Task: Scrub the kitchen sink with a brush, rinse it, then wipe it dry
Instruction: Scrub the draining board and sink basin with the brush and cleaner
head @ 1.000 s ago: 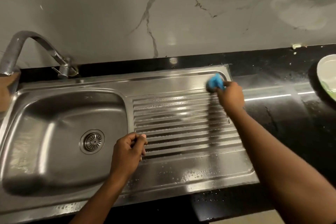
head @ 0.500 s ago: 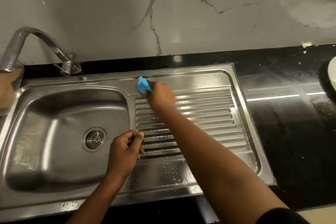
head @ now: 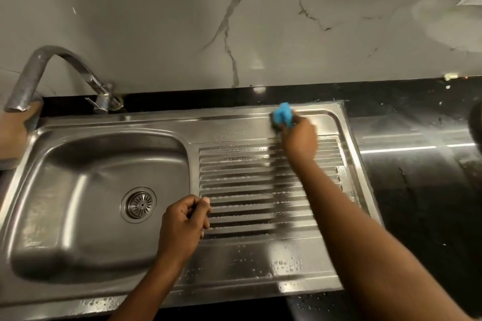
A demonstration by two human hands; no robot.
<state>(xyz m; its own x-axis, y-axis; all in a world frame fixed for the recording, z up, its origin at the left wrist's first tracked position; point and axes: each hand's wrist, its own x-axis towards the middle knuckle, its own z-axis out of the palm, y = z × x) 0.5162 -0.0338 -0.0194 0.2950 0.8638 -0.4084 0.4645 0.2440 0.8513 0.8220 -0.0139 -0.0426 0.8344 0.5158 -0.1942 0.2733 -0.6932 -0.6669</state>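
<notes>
A stainless steel sink with a round drain lies on the left, and its ribbed draining board on the right. My right hand grips a blue scrubber and presses it on the flat back strip of the draining board, near its far right corner. My left hand rests on the ridge between bowl and draining board with its fingers curled in and nothing in them. Water drops and suds dot the steel.
A curved steel tap rises behind the bowl at the back left. Black countertop runs to the right, with a dark round object cut by the right edge. A marble wall stands behind. A brownish object is at the left edge.
My right hand swept the blue scrubber from the far right of the back strip to its left end, then back toward the right. My left hand stayed in place.
</notes>
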